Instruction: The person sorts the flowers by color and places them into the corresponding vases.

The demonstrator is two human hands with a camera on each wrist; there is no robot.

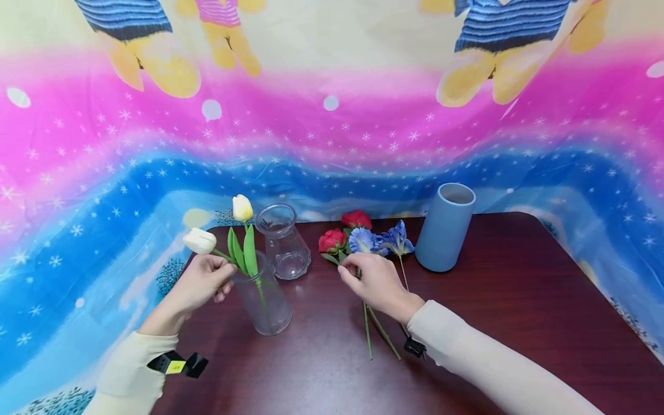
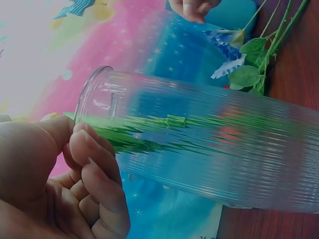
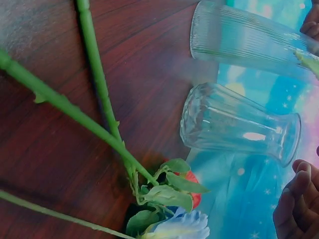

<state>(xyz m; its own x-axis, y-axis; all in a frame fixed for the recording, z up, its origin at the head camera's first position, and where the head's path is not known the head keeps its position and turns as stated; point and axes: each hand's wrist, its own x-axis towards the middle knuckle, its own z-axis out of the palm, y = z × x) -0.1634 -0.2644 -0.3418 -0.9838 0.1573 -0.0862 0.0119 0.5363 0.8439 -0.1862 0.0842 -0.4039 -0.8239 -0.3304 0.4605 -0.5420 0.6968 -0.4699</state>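
Note:
My left hand pinches the rim of a ribbed clear glass vase between thumb and fingers. Two tulips stand in this vase: a white tulip leaning left over the hand and a pale yellow tulip upright. Their green stems show blurred through the glass in the left wrist view. Above the lying flowers hovers my right hand, fingers loosely bent, with nothing visible between them. Beneath and beyond it lie red flowers and blue flowers, their stems pointing toward me.
A second clear glass vase, with a flared rim, stands behind the ribbed one. At the back right is a grey-blue vase. All stand on a dark wooden table, with a patterned cloth hanging behind.

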